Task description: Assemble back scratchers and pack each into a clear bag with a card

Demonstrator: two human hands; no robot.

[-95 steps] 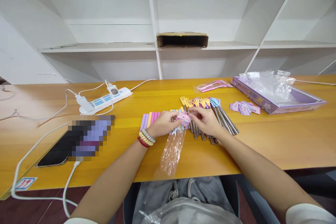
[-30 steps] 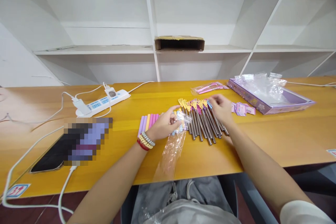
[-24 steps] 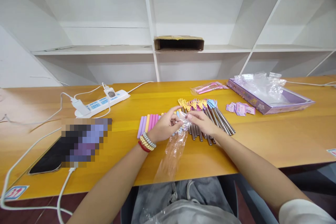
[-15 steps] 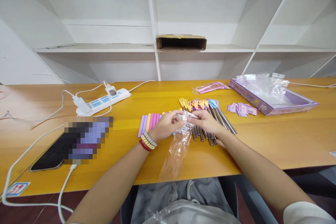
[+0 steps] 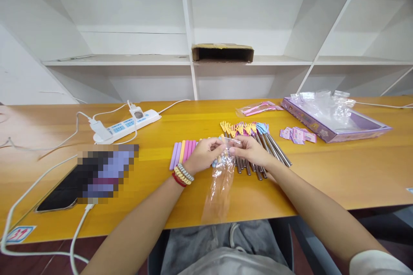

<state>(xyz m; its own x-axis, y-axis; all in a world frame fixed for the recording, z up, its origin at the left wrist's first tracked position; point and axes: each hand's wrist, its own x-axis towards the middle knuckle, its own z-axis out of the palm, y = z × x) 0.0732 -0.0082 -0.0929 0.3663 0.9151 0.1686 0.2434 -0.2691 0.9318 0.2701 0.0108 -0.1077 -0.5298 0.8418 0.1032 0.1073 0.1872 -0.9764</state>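
Note:
A long clear plastic bag [image 5: 219,189] hangs from my two hands toward the table's front edge. My left hand [image 5: 206,154], with beaded bands at the wrist, pinches one side of its top. The other side is between the thumb and fingers of my right hand [image 5: 250,150]. Beneath and beside my left hand lie purple, orange and pink tubes [image 5: 181,154] in a row. Behind and under my right hand are metal rods [image 5: 274,148] with small yellow, purple and blue hand-shaped heads [image 5: 247,128].
A purple tray [image 5: 335,134] holding clear bags stands at the right, near small printed cards [image 5: 297,134]. Behind the rods lies a bagged pink item [image 5: 260,108]. A power strip [image 5: 129,126], cables and a phone [image 5: 61,187] are at left. White shelves hold a cardboard box [image 5: 222,53].
The plastic bag has straightened and hangs flatter, its top now stretched between my fingers. My hands have barely moved.

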